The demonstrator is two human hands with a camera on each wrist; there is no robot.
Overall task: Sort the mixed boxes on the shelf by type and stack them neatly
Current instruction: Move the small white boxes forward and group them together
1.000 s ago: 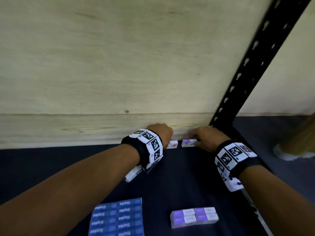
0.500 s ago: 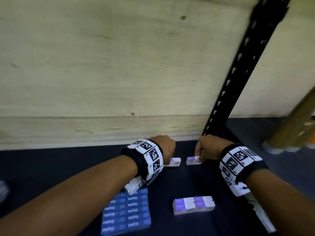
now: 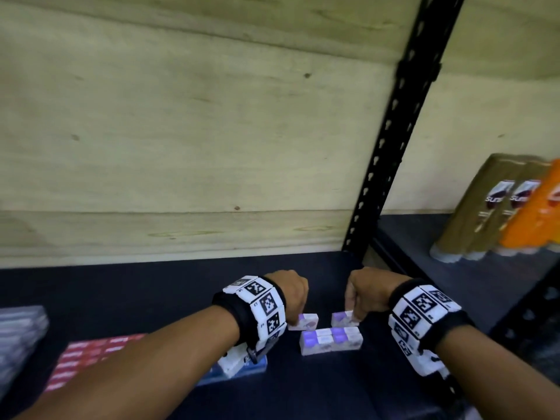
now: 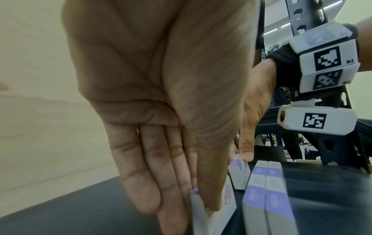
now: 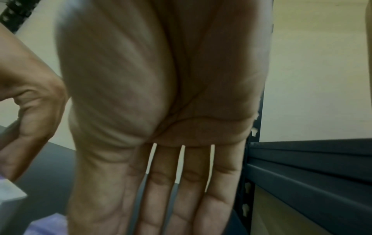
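- Both our hands have drawn back from the plywood wall [image 3: 181,131], each bringing a small white and purple box toward the pair of matching boxes [image 3: 331,341] on the dark shelf [image 3: 151,298].
- Our left hand [image 3: 288,291] pinches the left box [image 3: 304,322] between thumb and fingers, just behind the pair.
- Our right hand [image 3: 368,287] pinches the right box [image 3: 342,319] the same way, near the black post [image 3: 391,140].
- Blue boxes [image 3: 242,366] and red boxes [image 3: 91,356] lie under our left forearm.
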